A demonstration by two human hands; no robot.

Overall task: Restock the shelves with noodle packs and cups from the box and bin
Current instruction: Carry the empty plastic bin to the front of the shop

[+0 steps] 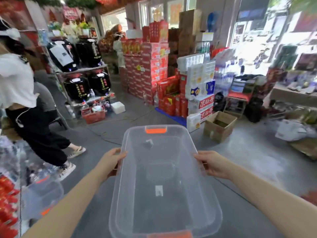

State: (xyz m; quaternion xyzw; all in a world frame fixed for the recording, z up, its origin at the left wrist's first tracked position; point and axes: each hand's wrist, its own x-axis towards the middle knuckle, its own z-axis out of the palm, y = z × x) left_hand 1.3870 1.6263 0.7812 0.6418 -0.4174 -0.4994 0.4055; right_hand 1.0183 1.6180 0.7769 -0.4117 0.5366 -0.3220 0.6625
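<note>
Head view: clear bin (161,182) carried at waist height, empty, long axis running straight ahead from the body, orange latch (156,130) at the far end. Left hand (111,162) clamped on the left long rim, right hand (214,164) clamped on the right, level and equally near. Open cardboard box (220,126) on the floor ahead, to the right.

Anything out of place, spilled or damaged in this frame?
Nothing spilled or damaged. The clear bin, held by the left hand and right hand, holds no noodles. An open cardboard box sits on the floor.
</note>
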